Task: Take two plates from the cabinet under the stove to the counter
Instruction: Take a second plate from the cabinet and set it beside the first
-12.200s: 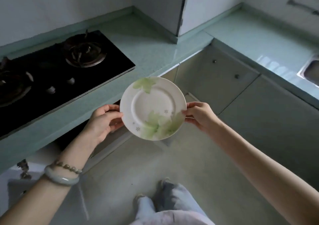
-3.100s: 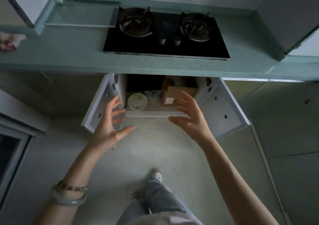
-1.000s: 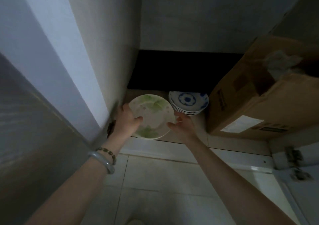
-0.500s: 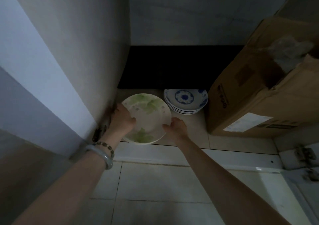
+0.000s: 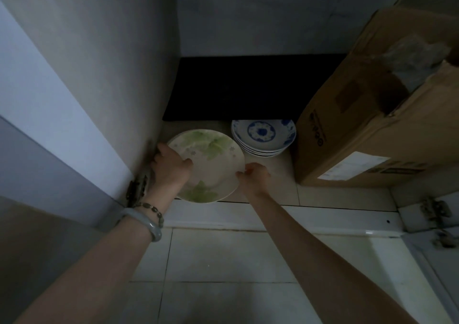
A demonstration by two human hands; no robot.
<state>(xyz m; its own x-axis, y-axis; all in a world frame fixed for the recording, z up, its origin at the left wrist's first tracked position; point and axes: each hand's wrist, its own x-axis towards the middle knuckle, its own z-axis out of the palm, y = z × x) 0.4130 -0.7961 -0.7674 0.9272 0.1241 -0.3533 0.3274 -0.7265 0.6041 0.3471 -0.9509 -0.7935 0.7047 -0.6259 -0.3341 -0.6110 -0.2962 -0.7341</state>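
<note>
Inside the open cabinet, the left hand (image 5: 171,168) and right hand (image 5: 253,174) grip opposite rims of the green-leaf plate (image 5: 211,164), fingers closed on its edges. The plate sits at the front of the cabinet floor (image 5: 280,172), beside the blue-patterned stack (image 5: 263,137) and near the cardboard box (image 5: 372,115). Judged status: pickup is under way; the carry to the tabletop remains.
</note>
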